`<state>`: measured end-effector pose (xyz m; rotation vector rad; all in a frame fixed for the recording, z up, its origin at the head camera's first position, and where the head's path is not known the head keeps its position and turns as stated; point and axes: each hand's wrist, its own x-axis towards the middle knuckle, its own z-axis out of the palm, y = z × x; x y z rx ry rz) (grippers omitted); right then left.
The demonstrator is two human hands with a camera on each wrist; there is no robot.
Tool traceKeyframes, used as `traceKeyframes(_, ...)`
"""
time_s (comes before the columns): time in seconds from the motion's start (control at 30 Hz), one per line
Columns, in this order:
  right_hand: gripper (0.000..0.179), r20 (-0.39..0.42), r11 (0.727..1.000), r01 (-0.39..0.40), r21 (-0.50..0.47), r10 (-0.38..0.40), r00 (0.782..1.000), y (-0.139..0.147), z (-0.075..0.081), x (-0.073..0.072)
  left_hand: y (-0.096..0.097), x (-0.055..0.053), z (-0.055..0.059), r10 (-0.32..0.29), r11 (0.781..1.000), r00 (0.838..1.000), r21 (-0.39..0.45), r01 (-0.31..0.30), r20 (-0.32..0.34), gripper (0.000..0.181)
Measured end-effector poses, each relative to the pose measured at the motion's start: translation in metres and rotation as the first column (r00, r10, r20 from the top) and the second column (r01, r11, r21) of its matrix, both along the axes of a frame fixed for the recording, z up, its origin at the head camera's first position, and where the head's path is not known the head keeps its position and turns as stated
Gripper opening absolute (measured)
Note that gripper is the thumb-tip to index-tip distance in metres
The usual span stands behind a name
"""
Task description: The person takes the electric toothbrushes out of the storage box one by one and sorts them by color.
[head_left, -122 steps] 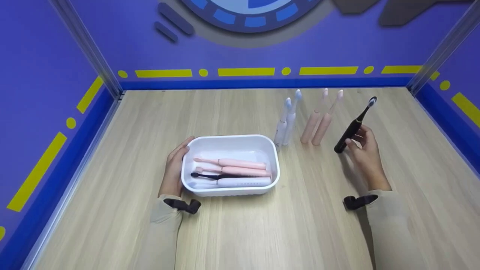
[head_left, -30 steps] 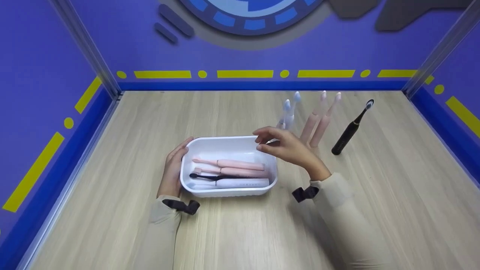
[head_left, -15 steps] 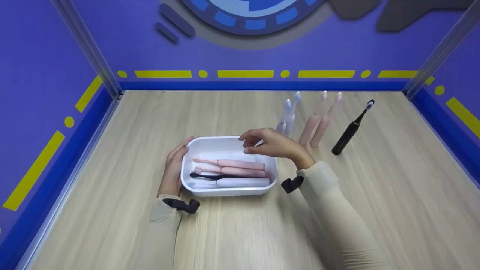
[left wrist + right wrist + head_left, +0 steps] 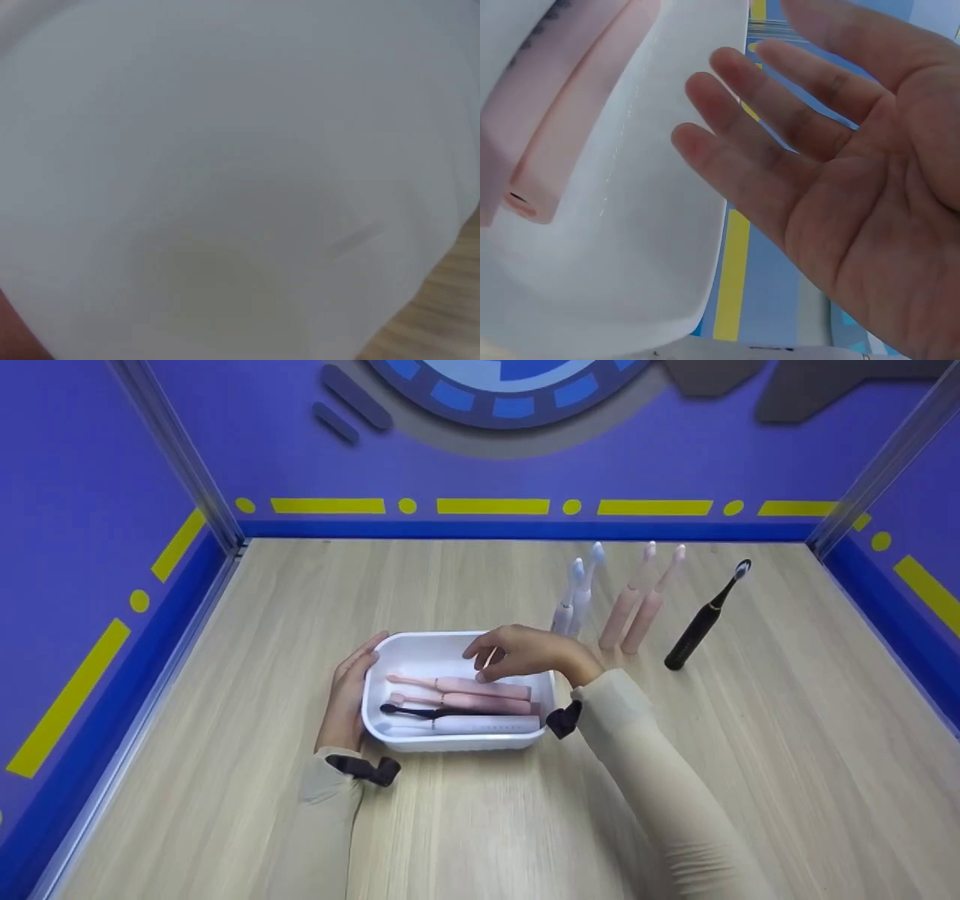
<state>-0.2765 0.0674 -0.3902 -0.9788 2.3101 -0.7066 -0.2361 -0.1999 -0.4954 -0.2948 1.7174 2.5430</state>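
My left hand (image 4: 346, 690) grips the left end of a white plastic bin (image 4: 465, 743), whose blurred outer wall fills the left wrist view. Inside lie an upper pink electric toothbrush (image 4: 484, 688), a lower pink electric toothbrush (image 4: 487, 703), a black electric toothbrush (image 4: 405, 711) partly hidden, and a white electric toothbrush (image 4: 487, 724). Over the bin's right part hovers my right hand (image 4: 521, 650), fingers loosely bent, thumb tip overlapping the upper pink toothbrush. In the right wrist view its palm (image 4: 855, 195) shows nothing held, beside the bin's inner wall (image 4: 660, 247).
Behind the right hand stand two pale white-blue electric toothbrushes (image 4: 582, 604), the nearer partly hidden. Two pink electric toothbrushes (image 4: 643, 619) stand beside them, then a black electric toothbrush (image 4: 694, 634) at far right. Blue-purple panels (image 4: 480, 480) border the wooden table (image 4: 337, 577).
My right hand has let go of the standing black toothbrush, moved left to the bin, and drifted further left and lower over it. My left hand keeps its place.
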Motion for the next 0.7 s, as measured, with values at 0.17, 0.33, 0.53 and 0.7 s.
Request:
traceKeyframes(0.17, 0.042, 0.027, 0.998, -0.021, 0.063, 0.02, 0.999, -0.007, -0.002, -0.003, 0.0, 0.0, 0.0, 0.004, 1.0, 1.0, 0.01, -0.004, -0.012, 0.042)
traceKeyframes(0.33, 0.043, 0.028, 0.993, -0.039, 0.108, 0.037, 0.999, -0.012, -0.003, -0.006, 0.0, 0.0, -0.001, 0.008, 1.0, 1.0, 0.017, -0.008, -0.016, 0.042)
traceKeyframes(0.53, 0.041, 0.017, 0.984, -0.058, 0.168, 0.056, 0.998, -0.017, -0.008, -0.01, 0.001, 0.0, -0.001, 0.007, 1.0, 1.0, 0.021, -0.006, -0.029, 0.042)
traceKeyframes(0.7, 0.042, 0.037, 0.978, -0.054, 0.202, 0.048, 0.998, -0.022, -0.008, -0.009, 0.001, 0.001, 0.0, 0.011, 1.0, 1.0, 0.017, -0.011, -0.026, 0.042)
